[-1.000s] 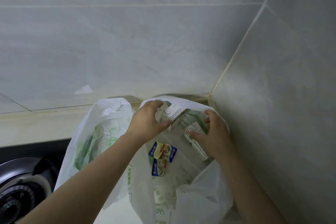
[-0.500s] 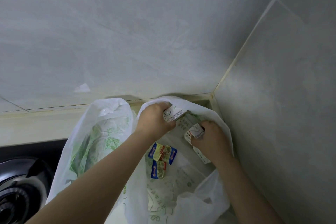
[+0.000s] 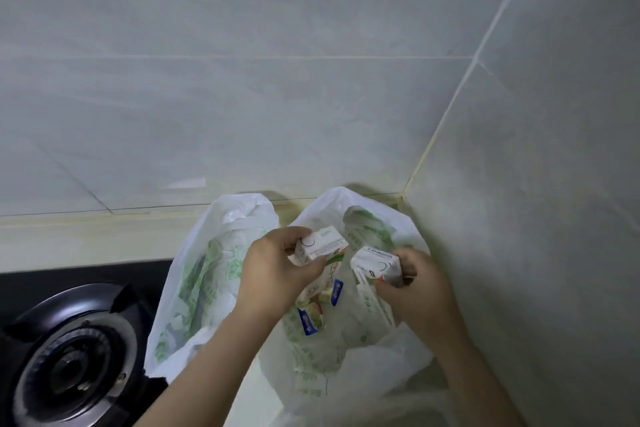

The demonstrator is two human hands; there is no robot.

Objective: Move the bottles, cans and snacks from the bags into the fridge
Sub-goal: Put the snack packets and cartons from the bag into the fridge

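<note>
Two white plastic bags with green print stand in the counter corner. Over the open right bag (image 3: 367, 354), my left hand (image 3: 273, 274) grips a small white drink carton (image 3: 320, 246), lifted clear of the bag's mouth. My right hand (image 3: 419, 291) grips a second white carton (image 3: 377, 265) of the same kind, close to the first. Inside the bag, below the cartons, lie small blue and yellow snack packets (image 3: 311, 317). The left bag (image 3: 211, 274) stands beside it, its contents hidden by the plastic.
A black gas hob with a round burner (image 3: 72, 367) lies at the lower left, touching the left bag. Grey tiled walls (image 3: 277, 80) meet in a corner right behind the bags. A pale counter strip (image 3: 86, 243) runs along the wall.
Both hands have lifted their cartons up and out of the right bag, toward me. The view has also tilted, so the bags sit lower in the frame.
</note>
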